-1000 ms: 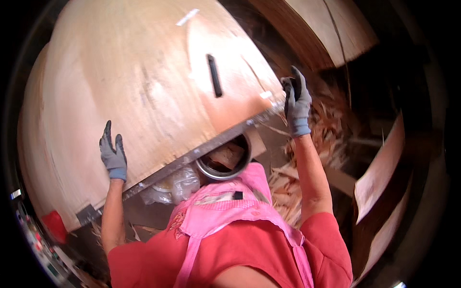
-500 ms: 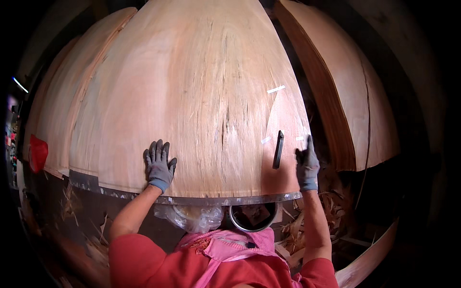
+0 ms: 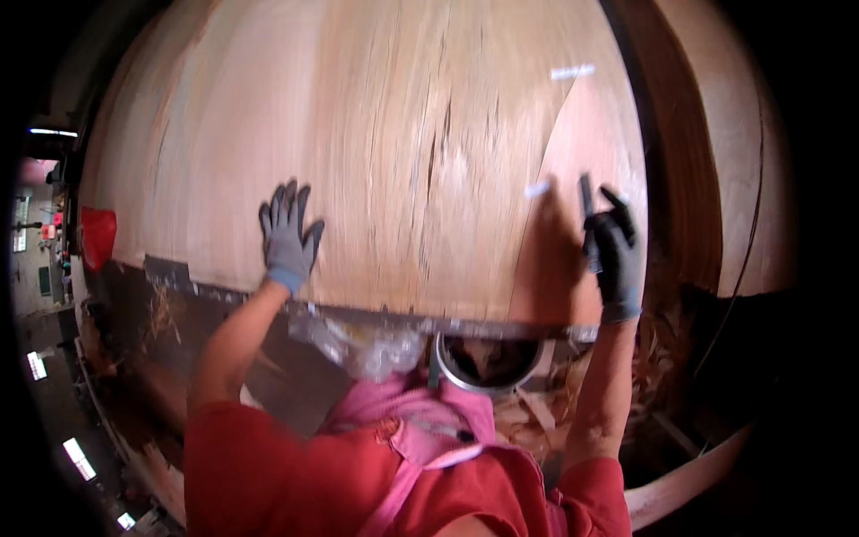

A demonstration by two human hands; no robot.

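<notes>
A large sheet of wood veneer point(image 3: 367, 161) with dark cracks along its grain lies in front of me. My left hand point(image 3: 288, 237), in a grey glove, rests flat on it with the fingers spread. At the sheet's right side is a pinkish pointed veneer patch point(image 3: 573, 143), with a piece of white tape point(image 3: 573, 72) at its tip and another piece at its left edge. My gloved right hand point(image 3: 616, 255) grips a slim black tool point(image 3: 587, 195) that looks like a utility knife, held over the patch. Blur hides its tip and exact grip.
Another veneer stack point(image 3: 707, 161) stands to the right across a dark gap. A red piece point(image 3: 98, 237) hangs at the left corner. Below the front edge are clear plastic wrapping point(image 3: 371, 349), a round metal-rimmed container point(image 3: 492, 385) and veneer scraps point(image 3: 528, 412).
My right hand has moved from the sheet's right edge onto the black tool and closed on it. The left hand stays flat on the veneer. The whole view has shifted.
</notes>
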